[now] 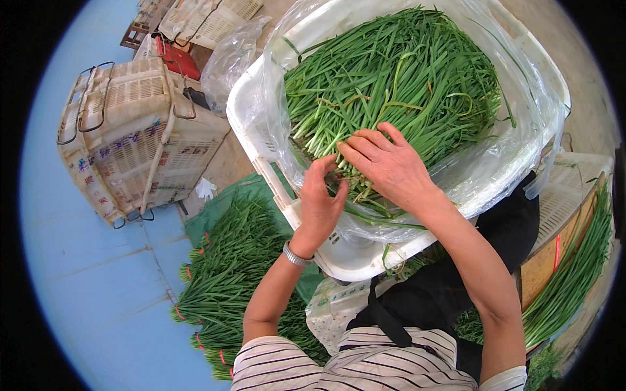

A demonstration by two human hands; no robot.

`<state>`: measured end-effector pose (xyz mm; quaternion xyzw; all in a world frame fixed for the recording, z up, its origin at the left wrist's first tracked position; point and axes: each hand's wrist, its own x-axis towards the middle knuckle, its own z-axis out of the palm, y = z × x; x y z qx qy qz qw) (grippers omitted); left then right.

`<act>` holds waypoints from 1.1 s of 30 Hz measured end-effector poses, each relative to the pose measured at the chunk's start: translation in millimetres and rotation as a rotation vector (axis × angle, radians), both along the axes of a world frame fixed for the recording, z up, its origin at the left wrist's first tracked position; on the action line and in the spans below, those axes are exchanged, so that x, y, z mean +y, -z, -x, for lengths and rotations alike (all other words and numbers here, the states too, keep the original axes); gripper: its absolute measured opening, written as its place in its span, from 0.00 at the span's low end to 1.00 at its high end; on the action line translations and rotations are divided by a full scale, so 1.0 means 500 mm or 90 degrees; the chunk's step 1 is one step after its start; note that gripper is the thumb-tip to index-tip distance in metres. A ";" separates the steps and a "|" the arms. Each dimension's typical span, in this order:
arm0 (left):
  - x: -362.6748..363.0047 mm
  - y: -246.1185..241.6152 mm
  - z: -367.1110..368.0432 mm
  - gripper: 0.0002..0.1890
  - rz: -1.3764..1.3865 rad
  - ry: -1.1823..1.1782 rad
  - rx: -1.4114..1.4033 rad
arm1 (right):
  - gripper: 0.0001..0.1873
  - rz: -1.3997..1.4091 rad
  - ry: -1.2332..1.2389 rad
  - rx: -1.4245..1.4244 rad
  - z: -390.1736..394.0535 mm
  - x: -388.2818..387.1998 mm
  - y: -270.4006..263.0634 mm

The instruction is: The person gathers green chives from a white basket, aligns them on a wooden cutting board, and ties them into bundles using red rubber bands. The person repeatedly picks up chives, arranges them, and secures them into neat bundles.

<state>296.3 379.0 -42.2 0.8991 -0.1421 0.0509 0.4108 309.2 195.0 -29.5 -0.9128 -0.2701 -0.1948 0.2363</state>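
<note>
Before me a white plastic basket (pixel 266 129), lined with a clear plastic bag (pixel 528 122), holds a heap of green garlic chives (pixel 396 73). Their pale stem ends point towards me and to the left. My right hand (pixel 386 163) lies over the stems with bent, slightly spread fingers. Its fingertips touch them, but whether they grip is hidden. My left hand (pixel 323 198), with a metal watch band on the wrist, is at the near-left stem ends. Thumb and fingers curl there, and what lies between them is not clear.
Bundles of chives (pixel 239 273) tied with red bands lie on green cloth (pixel 225 200) at lower left. A stained plastic crate (pixel 127 141) with wire handles stands at left. More chives (pixel 567 273) rest on a wooden board (pixel 538 273) at right.
</note>
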 end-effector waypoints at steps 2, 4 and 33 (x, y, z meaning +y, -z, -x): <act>-0.001 -0.009 -0.005 0.22 -0.019 -0.004 0.003 | 0.16 -0.033 -0.014 0.010 -0.009 -0.004 0.002; 0.001 -0.008 -0.007 0.21 -0.022 -0.022 0.012 | 0.17 -0.067 -0.036 0.017 -0.012 -0.022 0.000; -0.017 -0.052 -0.007 0.16 -0.322 0.019 -0.191 | 0.25 -0.333 0.038 0.067 -0.027 -0.101 0.002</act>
